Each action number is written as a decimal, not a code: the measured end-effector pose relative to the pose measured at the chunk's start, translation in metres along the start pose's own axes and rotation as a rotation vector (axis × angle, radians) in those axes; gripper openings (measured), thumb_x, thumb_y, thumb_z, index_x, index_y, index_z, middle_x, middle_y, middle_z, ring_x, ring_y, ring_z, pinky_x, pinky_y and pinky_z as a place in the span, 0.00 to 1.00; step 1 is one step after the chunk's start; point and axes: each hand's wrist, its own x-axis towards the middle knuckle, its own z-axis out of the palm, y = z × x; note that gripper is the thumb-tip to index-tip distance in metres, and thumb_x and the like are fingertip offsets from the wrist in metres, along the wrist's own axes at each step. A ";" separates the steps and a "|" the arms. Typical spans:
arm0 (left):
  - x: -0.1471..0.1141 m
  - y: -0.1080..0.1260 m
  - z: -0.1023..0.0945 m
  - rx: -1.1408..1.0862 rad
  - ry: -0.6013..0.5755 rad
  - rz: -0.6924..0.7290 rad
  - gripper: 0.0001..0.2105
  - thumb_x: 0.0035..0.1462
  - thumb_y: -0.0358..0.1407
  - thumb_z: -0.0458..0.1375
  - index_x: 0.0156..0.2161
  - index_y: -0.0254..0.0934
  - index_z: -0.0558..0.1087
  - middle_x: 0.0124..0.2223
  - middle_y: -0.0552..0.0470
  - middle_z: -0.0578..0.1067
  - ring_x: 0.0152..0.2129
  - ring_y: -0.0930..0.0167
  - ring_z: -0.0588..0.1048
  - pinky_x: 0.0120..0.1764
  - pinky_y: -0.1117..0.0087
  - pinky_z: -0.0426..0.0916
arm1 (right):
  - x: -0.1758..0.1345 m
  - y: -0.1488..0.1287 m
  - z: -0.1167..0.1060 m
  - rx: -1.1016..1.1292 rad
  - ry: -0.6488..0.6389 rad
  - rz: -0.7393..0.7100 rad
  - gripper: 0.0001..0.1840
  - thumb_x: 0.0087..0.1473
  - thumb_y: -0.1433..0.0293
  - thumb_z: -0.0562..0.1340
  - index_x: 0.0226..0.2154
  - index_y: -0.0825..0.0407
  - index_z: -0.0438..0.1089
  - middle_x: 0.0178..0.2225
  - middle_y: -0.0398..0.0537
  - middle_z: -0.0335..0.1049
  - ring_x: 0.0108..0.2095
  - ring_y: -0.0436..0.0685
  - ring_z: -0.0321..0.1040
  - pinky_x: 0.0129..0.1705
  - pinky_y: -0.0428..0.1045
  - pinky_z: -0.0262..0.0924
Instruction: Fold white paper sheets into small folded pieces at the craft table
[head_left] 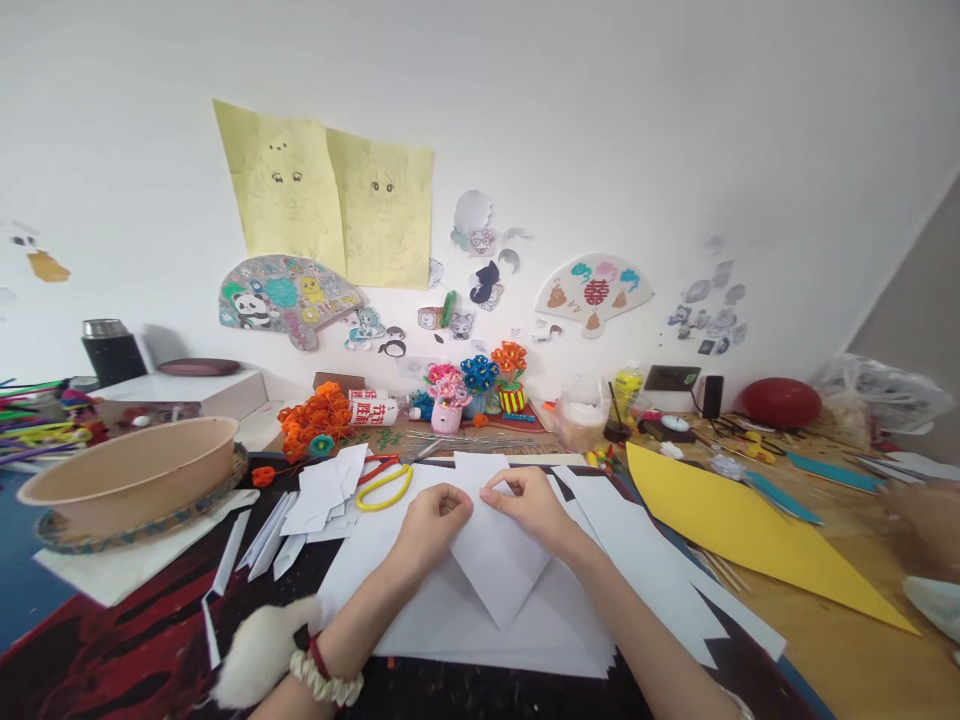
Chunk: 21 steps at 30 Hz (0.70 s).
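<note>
A white folded paper (pixel 495 560), pointed toward the near edge, is pinched at its far edge between the left hand (pixel 433 520) and right hand (pixel 534 505) over white sheets (pixel 645 570) on the table (pixel 825 620).

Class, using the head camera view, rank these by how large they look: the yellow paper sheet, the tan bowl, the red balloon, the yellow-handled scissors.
1. yellow paper sheet
2. tan bowl
3. red balloon
4. scissors

The balloon lies farther back, so its rank above the scissors is unsure.

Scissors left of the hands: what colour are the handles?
The scissors have one yellow handle and one red handle, seen in the head view.
</note>
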 end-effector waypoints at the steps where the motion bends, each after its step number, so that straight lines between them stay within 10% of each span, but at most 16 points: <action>1: 0.001 0.000 0.000 0.008 0.005 0.008 0.10 0.43 0.40 0.56 0.27 0.33 0.71 0.23 0.53 0.68 0.22 0.72 0.66 0.26 0.73 0.57 | 0.000 0.000 0.000 -0.004 0.005 -0.005 0.15 0.47 0.58 0.64 0.25 0.52 0.76 0.20 0.44 0.67 0.21 0.50 0.51 0.24 0.46 0.43; 21: -0.004 0.006 0.000 -0.019 0.037 -0.010 0.07 0.41 0.36 0.56 0.25 0.34 0.70 0.21 0.55 0.67 0.21 0.72 0.65 0.25 0.73 0.55 | 0.000 0.005 0.002 0.006 0.069 -0.016 0.11 0.47 0.62 0.65 0.25 0.53 0.77 0.26 0.48 0.74 0.26 0.55 0.65 0.29 0.48 0.54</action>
